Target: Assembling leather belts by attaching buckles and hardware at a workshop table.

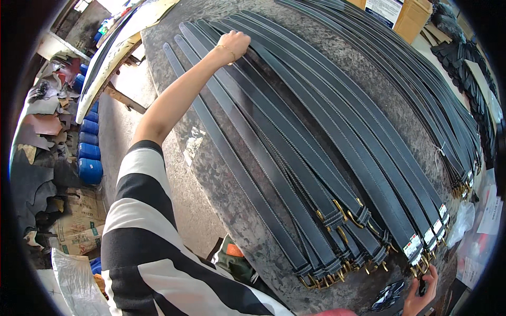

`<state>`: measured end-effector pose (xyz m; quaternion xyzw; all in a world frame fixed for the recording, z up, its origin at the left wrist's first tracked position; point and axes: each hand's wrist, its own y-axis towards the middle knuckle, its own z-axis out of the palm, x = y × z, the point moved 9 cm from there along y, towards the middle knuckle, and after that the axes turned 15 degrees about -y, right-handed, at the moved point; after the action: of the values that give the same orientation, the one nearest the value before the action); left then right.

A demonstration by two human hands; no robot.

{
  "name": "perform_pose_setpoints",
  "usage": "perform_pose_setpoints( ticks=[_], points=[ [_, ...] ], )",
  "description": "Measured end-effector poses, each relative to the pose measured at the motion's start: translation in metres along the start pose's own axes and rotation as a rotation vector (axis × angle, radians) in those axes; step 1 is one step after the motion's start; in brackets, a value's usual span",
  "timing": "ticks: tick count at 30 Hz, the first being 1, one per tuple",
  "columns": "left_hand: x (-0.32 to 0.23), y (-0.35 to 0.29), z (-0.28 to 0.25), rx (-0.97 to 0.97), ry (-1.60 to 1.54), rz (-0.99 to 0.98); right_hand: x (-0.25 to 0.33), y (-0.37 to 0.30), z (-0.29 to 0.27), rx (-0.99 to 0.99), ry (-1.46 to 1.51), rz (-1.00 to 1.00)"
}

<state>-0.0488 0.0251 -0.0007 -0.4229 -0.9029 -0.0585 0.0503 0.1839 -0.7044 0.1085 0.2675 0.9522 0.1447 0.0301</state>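
My left hand (235, 45), wearing a thin gold bracelet, is closed round the tip end of a black leather belt (337, 138) with pale edge stitching. At the near right, my right hand (421, 293) has its fingers curled at the gold buckle (420, 267) of that same belt, which is stretched lengthwise between both hands. A white label (413, 245) sits by that buckle. To its right lie several labelled belts (379, 138) side by side. On its left, more black belts (232, 152) overlap, their gold buckles (337, 274) bunched toward me.
A dark mottled table (232, 210) carries everything. A thick bundle of belts (400, 84), tied with white string, lies at the far right. Beyond stands a cardboard box (414, 20). A small black plastic packet (389, 295) is near my right hand. Blue drums (90, 171) and leather scraps (37, 131) are off left.
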Motion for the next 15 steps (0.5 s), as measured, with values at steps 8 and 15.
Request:
perform_pose_setpoints(
  ticks=[8, 15],
  points=[
    [0.005, 0.004, 0.015, -0.110, -0.178, 0.022, -0.014, -0.018, 0.013, 0.021, -0.030, -0.024],
    [0.048, -0.002, 0.021, -0.020, -0.469, 0.110, -0.043, -0.005, 0.034, 0.088, 0.072, 0.252]
  ],
)
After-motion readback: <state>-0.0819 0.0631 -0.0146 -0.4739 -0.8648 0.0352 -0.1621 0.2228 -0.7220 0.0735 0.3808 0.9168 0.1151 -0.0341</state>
